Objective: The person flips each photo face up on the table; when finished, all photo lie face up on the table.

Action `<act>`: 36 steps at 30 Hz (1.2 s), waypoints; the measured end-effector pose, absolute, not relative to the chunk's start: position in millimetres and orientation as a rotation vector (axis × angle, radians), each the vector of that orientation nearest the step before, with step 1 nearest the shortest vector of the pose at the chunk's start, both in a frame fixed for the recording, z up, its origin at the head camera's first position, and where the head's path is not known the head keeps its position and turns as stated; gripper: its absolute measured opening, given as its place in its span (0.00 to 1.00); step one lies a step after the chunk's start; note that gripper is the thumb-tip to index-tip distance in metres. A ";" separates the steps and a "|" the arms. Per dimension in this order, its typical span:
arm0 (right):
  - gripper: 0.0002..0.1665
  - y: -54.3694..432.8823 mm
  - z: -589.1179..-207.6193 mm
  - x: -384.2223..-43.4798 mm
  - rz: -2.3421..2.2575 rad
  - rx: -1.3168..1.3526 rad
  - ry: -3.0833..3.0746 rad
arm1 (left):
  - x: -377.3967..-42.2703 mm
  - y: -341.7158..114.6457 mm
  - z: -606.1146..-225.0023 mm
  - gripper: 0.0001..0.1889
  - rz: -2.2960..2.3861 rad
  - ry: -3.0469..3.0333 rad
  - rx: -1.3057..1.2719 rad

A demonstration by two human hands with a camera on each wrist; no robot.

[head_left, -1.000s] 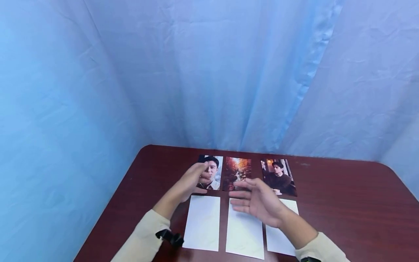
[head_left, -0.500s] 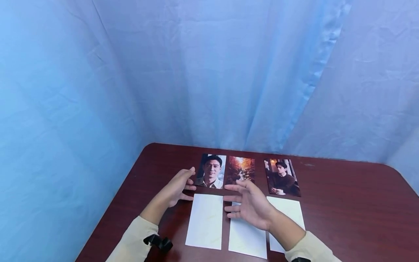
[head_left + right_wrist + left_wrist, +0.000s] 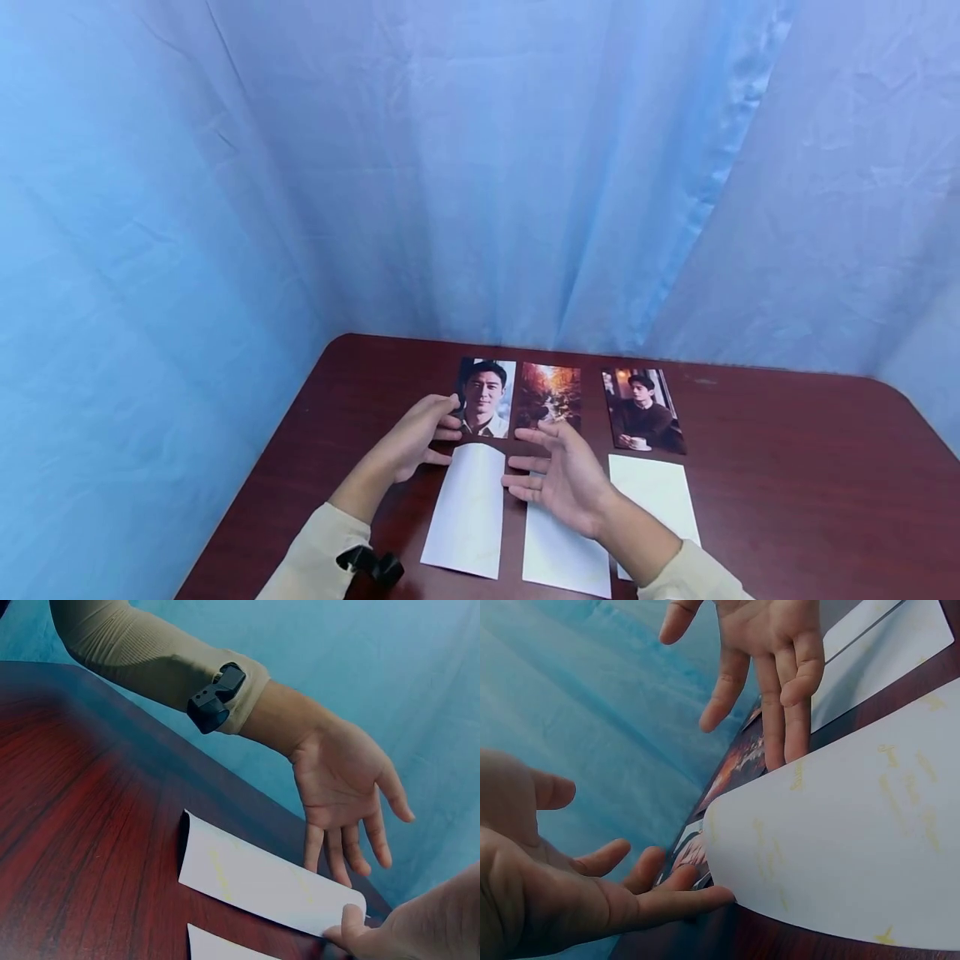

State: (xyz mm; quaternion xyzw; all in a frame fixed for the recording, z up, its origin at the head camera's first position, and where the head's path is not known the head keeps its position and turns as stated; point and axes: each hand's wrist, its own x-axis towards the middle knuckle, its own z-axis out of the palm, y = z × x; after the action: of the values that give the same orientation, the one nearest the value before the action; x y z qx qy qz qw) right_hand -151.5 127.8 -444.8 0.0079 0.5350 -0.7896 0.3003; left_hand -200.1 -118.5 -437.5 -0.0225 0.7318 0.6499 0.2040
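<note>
While two hands push in from the left and the right, the left white sheet bends up in the middle like a little bridge. It sits in the near row on the dark red table. The left hand has its fingers straight and spread apart, with one low fingertip touching the sheet's left edge, near the far end. The right hand has its fingers apart too, with tips at the right edge — I cannot tell if all of them touch. No finger curls round the paper.

It looks like the step now is squeezing this sheet up from both sides. The next move seems to call for a soft, even push — too hard and the paper may fold, too light and it may slip.

The middle white sheet lies under the right hand, and the right white sheet is beside it. Three pictures lie in the far row.
</note>
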 end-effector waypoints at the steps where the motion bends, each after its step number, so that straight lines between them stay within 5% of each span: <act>1: 0.49 127.1 -444.6 -151.7 -2.095 0.023 1.417 | -200.0 -118.3 -437.4 0.31 1.810 2.037 -0.053; 20: 0.46 128.7 -435.0 -151.4 -2.058 -0.008 1.436 | -195.3 -114.1 -441.0 0.27 1.732 2.085 -0.010; 30: 0.41 130.0 -425.5 -149.6 -2.125 -0.030 1.424 | -188.0 -97.7 -447.6 0.36 1.350 2.613 0.252; 36: 0.40 127.1 -419.5 -146.4 -2.142 -0.024 1.432 | -186.9 -92.3 -442.3 0.31 1.341 2.718 0.340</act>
State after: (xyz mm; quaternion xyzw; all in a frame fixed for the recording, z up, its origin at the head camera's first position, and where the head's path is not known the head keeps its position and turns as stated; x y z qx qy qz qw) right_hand -146.4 127.1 -419.5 -0.0089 0.5337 -0.7983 0.2789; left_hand -186.9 -92.3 -442.3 0.1113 0.8903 0.4392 0.0459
